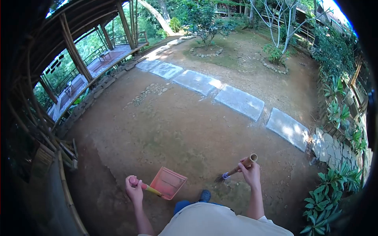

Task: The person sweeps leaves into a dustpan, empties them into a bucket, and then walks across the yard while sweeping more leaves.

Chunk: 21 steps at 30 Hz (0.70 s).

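My left hand (pixel 134 190) is closed round the pink-tipped handle of a red dustpan (pixel 168 183), whose pan hangs to the right of the hand over the dirt. The handle is yellow nearer the pan. On the other side, my right hand (pixel 249 173) grips the thick bamboo-like handle of a broom (pixel 236 170), with its hollow end pointing up and right. Dark bristles below a purple-and-white binding point down and left, close over the ground. One dark blue clog (pixel 205 195) shows between the two tools.
Brown packed dirt (pixel 138 129) surrounds me. A row of stone slabs (pixel 240 102) crosses ahead, with a pebble patch (pixel 149 94) before it. An open wooden pavilion (pixel 75 59) stands left, and a bamboo rail (pixel 67 188) runs nearby. Leafy plants (pixel 325 200) border the right; stone-ringed shrubs (pixel 206 53) grow farther off.
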Available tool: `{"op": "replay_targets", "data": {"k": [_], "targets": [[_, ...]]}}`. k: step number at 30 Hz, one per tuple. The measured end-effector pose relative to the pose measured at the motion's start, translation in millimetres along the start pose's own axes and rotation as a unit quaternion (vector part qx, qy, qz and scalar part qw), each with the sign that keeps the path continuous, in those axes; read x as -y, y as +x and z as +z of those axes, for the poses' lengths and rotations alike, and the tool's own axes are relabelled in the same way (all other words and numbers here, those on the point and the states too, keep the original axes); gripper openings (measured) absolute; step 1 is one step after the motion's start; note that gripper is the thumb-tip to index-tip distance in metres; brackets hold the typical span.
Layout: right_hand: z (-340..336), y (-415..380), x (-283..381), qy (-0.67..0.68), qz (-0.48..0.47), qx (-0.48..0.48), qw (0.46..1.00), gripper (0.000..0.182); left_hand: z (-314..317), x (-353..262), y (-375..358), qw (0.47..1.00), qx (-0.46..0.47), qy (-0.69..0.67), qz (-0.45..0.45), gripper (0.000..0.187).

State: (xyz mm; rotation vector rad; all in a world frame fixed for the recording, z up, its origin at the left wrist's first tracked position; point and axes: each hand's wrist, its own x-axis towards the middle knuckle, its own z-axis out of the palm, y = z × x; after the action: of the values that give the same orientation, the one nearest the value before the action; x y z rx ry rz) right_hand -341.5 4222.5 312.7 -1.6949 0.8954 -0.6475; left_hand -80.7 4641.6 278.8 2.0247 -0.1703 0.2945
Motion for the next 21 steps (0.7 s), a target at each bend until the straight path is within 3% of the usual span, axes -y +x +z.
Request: {"op": "replay_targets", "data": {"k": [3, 12, 21], "targets": [[5, 38, -2, -0.023, 0.019, -0.003, 1.0, 0.017, 52, -20, 42, 0.999, 0.025, -0.015, 0.018, 0.041], [10, 168, -12, 0.075, 0.032, -0.138, 0.987, 0.022, 227, -22, 174, 0.992, 0.079, -0.099, -0.011, 0.04], [58, 368, 26, 0.023, 0.068, -0.187, 0.98, 0.021, 397, -15, 357, 0.986, 0.095, -0.134, -0.023, 0.042]]}}
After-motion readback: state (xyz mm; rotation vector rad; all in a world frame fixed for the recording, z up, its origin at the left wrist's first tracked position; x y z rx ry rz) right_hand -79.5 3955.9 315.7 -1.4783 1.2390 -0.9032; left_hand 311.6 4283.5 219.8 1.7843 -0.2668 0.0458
